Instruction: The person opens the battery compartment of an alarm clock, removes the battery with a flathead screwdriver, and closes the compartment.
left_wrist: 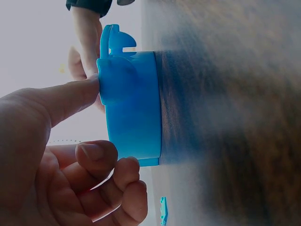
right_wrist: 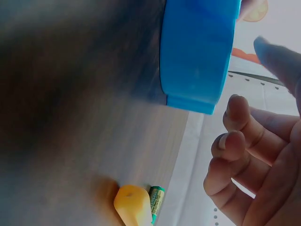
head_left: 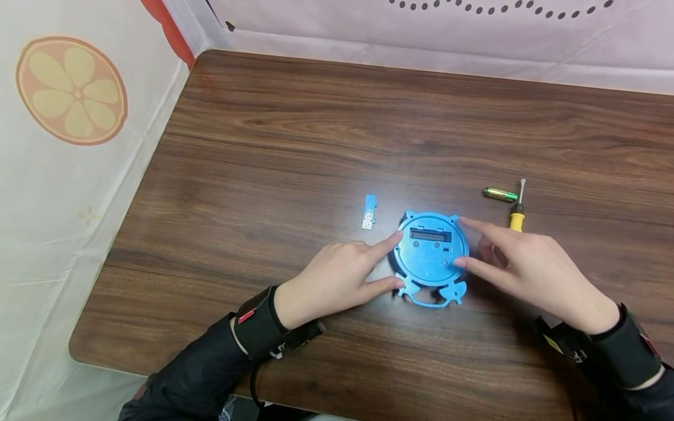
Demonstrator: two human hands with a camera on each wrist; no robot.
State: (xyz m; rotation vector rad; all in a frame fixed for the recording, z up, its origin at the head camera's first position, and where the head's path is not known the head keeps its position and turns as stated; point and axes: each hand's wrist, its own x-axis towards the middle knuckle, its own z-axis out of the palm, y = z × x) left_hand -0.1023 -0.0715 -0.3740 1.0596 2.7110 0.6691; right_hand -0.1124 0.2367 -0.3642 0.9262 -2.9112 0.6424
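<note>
On the wooden table (head_left: 263,146), blue clock (head_left: 432,255) is lying face down, feet pointing toward the person. Left hand (head_left: 337,280) and right hand (head_left: 532,263) are touching its rim with straight fingertips. Only head view is showing the battery compartment.

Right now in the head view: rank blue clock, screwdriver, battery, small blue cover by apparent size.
1. blue clock, clearly largest
2. screwdriver, partly hidden behind the right hand
3. battery and small blue cover: look about alike, so unranked
</note>
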